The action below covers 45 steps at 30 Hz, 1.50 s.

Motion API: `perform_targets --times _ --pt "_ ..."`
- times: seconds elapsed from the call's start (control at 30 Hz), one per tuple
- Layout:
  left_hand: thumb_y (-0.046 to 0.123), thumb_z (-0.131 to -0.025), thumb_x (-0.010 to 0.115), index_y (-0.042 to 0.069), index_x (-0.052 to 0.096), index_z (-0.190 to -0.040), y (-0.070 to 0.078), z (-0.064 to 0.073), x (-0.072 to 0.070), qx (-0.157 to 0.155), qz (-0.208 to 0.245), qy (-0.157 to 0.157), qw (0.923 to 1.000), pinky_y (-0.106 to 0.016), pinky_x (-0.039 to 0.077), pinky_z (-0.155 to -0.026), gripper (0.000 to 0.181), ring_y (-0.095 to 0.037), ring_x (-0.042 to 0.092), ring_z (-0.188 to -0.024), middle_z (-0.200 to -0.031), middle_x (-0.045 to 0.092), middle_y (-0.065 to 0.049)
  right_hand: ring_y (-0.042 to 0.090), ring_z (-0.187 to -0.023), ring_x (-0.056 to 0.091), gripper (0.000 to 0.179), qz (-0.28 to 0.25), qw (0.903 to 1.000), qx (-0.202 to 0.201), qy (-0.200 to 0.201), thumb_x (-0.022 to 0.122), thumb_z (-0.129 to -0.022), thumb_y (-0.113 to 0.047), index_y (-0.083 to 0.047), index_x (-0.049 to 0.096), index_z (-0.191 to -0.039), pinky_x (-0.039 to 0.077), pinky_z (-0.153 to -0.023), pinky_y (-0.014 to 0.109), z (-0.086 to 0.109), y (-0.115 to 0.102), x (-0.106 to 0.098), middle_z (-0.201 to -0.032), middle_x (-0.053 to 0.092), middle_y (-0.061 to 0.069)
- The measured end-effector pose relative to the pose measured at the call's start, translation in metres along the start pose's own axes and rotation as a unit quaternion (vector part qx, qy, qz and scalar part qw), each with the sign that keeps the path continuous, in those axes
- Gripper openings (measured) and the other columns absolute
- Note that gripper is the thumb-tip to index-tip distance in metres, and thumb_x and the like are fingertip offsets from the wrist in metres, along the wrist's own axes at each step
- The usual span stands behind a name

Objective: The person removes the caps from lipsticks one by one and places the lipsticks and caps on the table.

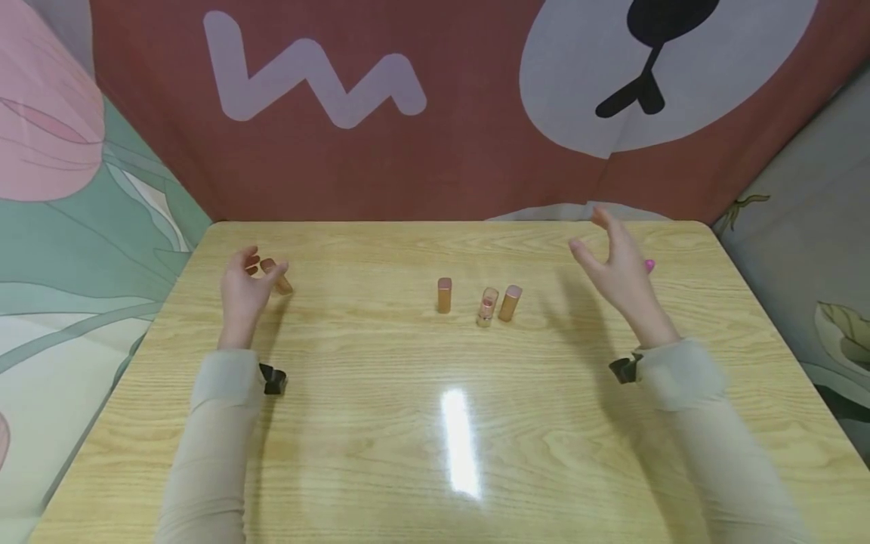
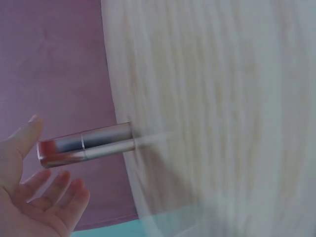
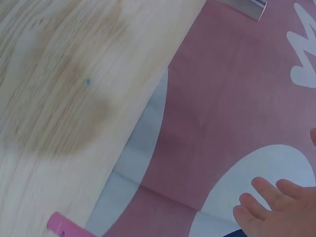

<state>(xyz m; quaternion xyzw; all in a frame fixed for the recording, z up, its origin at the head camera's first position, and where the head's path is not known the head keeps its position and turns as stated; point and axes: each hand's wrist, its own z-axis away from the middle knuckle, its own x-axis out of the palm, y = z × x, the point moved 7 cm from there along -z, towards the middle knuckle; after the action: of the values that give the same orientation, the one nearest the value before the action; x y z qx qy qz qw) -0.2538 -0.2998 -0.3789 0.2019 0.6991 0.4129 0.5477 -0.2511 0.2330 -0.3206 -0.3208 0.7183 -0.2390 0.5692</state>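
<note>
My left hand [image 1: 246, 295] is at the far left of the table, beside a standing lipstick tube [image 1: 282, 284]. In the left wrist view that lipstick [image 2: 106, 140] rises between the thumb and the loosely bent fingers, apparently with a gap around it. My right hand [image 1: 624, 283] hovers over the right side, thumb and fingers spread, holding nothing. Behind it a pink tube [image 1: 649, 265] is mostly hidden in the head view; the right wrist view shows more of this pink tube [image 3: 69, 227].
Near the middle stand a brown lipstick [image 1: 444, 295], a clear-cased one [image 1: 487, 307] and another brown one [image 1: 510, 304]. The wooden table [image 1: 353, 423] ends at a reddish cloth backdrop [image 1: 469, 166]. Patterned cloth [image 1: 81, 249] hangs at the left side.
</note>
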Motion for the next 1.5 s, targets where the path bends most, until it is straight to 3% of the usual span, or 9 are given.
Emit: perform_targets --times 0.1,0.2,0.37,0.5,0.73,0.9,1.13,1.37,1.5 --pt "0.028 -0.092 0.063 0.001 0.034 -0.145 -0.006 -0.001 0.002 -0.023 0.01 -0.005 0.9997 -0.045 0.042 -0.103 0.067 -0.038 0.046 -0.127 -0.141 0.046 -0.023 0.042 -0.141 0.028 0.07 -0.016 0.9998 0.011 -0.006 0.054 -0.096 -0.038 -0.006 0.023 -0.15 0.022 -0.115 0.059 -0.001 0.0 0.003 -0.15 0.036 0.023" --pt "0.027 -0.091 0.063 0.003 0.035 -0.145 -0.011 -0.001 0.002 -0.047 0.023 -0.009 0.9986 -0.029 0.046 -0.093 0.065 -0.033 0.05 -0.123 -0.137 0.049 -0.021 0.04 -0.141 0.029 0.067 -0.041 0.9991 0.011 -0.008 0.052 -0.097 -0.035 -0.006 0.024 -0.15 0.023 -0.115 0.057 -0.001 0.0 0.005 -0.149 0.037 0.023" --pt "0.031 -0.09 0.064 0.004 0.038 -0.143 -0.02 -0.002 0.003 -0.07 0.034 -0.019 0.9968 -0.006 0.043 -0.072 0.065 -0.009 0.056 -0.099 -0.124 0.053 -0.008 0.038 -0.14 0.033 0.061 -0.092 0.9956 0.012 -0.007 0.05 -0.099 -0.028 -0.004 0.025 -0.149 0.026 -0.116 0.054 -0.001 0.0 0.01 -0.146 0.041 0.024" --pt "0.032 -0.091 0.064 0.006 0.05 -0.134 -0.023 -0.003 0.004 -0.071 0.032 -0.029 0.9966 -0.006 0.042 -0.072 0.052 0.007 0.047 -0.085 -0.117 0.054 0.0 0.037 -0.137 0.037 0.058 -0.129 0.9911 0.032 -0.008 0.047 -0.1 -0.028 -0.004 0.027 -0.149 0.03 -0.114 0.051 -0.002 0.003 0.014 -0.145 0.043 0.023" --pt "0.033 -0.092 0.062 0.017 0.058 -0.099 -0.024 -0.002 0.007 -0.067 0.02 -0.045 0.9965 -0.011 0.042 -0.069 0.017 0.001 0.046 -0.09 -0.103 0.053 0.008 0.019 -0.127 0.048 0.056 -0.151 0.9862 0.068 0.002 0.044 -0.101 -0.035 -0.004 0.033 -0.146 0.037 -0.112 0.042 -0.002 0.006 0.02 -0.142 0.047 0.021" --pt "0.033 -0.093 0.06 0.009 0.058 -0.109 -0.023 0.0 0.008 -0.065 0.014 -0.047 0.9967 -0.008 0.042 -0.063 0.029 -0.004 0.047 -0.089 -0.113 0.056 -0.004 0.013 -0.124 0.05 0.055 -0.174 0.9819 0.075 0.008 0.044 -0.101 -0.035 -0.003 0.035 -0.145 0.037 -0.113 0.039 -0.003 0.003 0.021 -0.142 0.047 0.022" --pt "0.035 -0.095 0.056 -0.001 0.052 -0.13 -0.018 0.002 0.013 -0.046 0.011 -0.054 0.9975 -0.005 0.041 -0.063 0.05 -0.02 0.054 -0.105 -0.131 0.054 -0.022 -0.004 -0.111 0.051 0.053 -0.19 0.9789 0.074 0.009 0.045 -0.101 -0.035 -0.006 0.039 -0.144 0.042 -0.108 0.028 -0.005 -0.007 0.022 -0.14 0.051 0.017" --pt "0.04 -0.093 0.058 -0.002 0.05 -0.131 -0.011 0.006 0.022 -0.043 0.028 -0.073 0.996 -0.007 0.047 -0.065 0.057 0.005 0.051 -0.077 -0.13 0.054 -0.022 -0.005 -0.107 0.053 0.048 -0.211 0.9746 0.075 0.009 0.05 -0.099 -0.03 -0.009 0.042 -0.142 0.045 -0.104 0.025 -0.01 -0.021 0.024 -0.135 0.054 0.012" --pt "0.039 -0.093 0.058 -0.003 0.05 -0.13 -0.002 0.007 0.03 -0.027 0.052 -0.09 0.9942 -0.009 0.051 -0.069 0.057 0.007 0.052 -0.075 -0.119 0.056 -0.016 -0.006 -0.103 0.055 0.046 -0.221 0.9738 0.052 0.01 0.053 -0.098 -0.025 -0.007 0.045 -0.14 0.045 -0.101 0.021 -0.013 -0.03 0.026 -0.129 0.057 0.01"
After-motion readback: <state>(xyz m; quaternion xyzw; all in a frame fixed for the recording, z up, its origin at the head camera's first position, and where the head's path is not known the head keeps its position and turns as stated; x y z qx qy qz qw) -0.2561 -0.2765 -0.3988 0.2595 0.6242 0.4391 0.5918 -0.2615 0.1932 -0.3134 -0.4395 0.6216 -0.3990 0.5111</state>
